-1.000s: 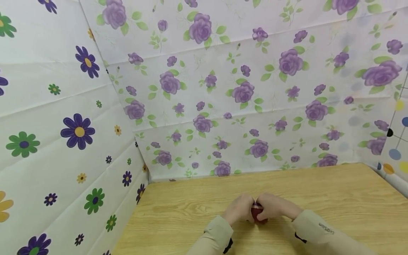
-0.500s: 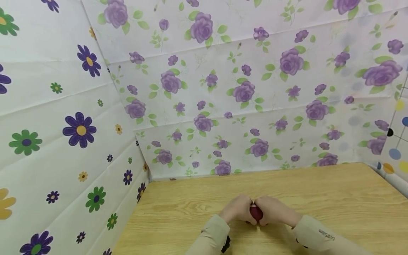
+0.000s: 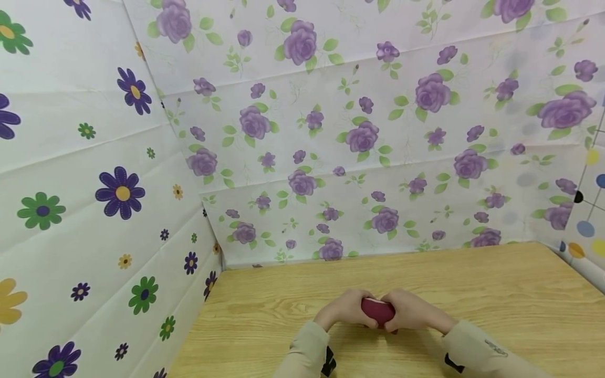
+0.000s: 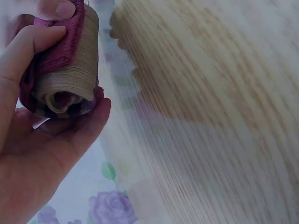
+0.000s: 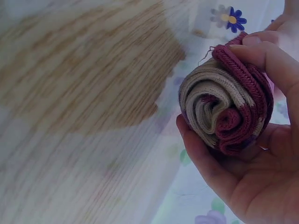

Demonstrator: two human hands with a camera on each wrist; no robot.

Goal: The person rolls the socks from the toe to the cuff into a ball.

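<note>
A bundle of rolled-up socks (image 3: 378, 312), maroon and beige knit, is held between both hands above the wooden table. My left hand (image 3: 348, 308) grips its left end, with the thumb on the folded maroon cuff (image 4: 60, 55) and the fingers underneath. From the other side my right hand (image 3: 412, 310) grips the right end, fingers curved below and thumb over the maroon edge. The right wrist view shows the coiled end (image 5: 217, 109) as a spiral of beige and maroon layers with a loose thread on top. Both thumbs lie close together along the cuff.
The light wood-grain table (image 3: 274, 294) spreads around the hands. Behind it hangs a white sheet with purple roses (image 3: 361, 136). A daisy-printed sheet (image 3: 118, 231) covers the left side, and a dotted sheet (image 3: 586, 228) edges the right.
The hands have drawn slightly apart and turned the socks, so more of the maroon face now shows between them. The bundle stays at nearly the same spot over the table.
</note>
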